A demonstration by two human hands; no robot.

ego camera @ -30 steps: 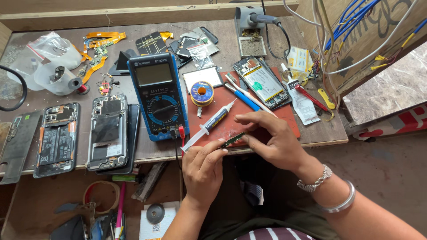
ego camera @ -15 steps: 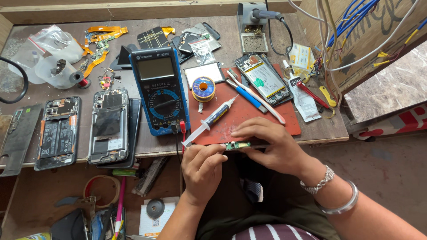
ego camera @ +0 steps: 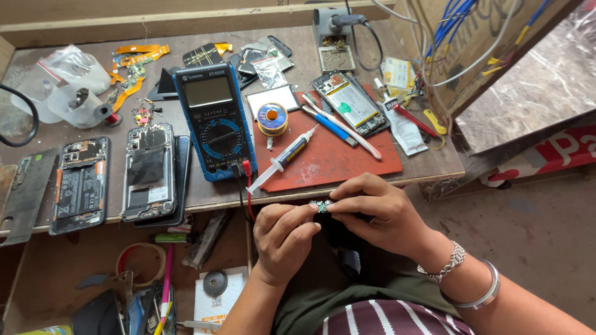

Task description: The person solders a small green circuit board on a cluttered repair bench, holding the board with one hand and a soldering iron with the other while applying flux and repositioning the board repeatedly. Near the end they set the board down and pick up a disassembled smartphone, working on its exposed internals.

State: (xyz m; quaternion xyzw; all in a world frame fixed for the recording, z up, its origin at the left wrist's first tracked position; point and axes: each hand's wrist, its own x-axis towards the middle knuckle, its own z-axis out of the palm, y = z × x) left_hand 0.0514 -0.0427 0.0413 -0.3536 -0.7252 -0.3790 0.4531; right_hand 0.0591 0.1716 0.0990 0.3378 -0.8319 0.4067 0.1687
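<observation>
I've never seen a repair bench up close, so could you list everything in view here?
multimeter: one, blue, bench centre.
opened phones: two, dark, bench left.
syringe: one, clear, on red mat.
solder spool: one, beside the multimeter.
phone with battery showing: one, top of the mat.
soldering stand: one, grey, bench back.
plastic bags: clear, far left.
small circuit board: one, green, pinched between both hands.
left hand: holds the board.
right hand: holds the board; bracelets on the wrist.

Your clearest room is the bare lower part of the red mat (ego camera: 338, 162) at frame centre; the syringe (ego camera: 282, 159) and multimeter (ego camera: 214, 121) crowd its left.
</observation>
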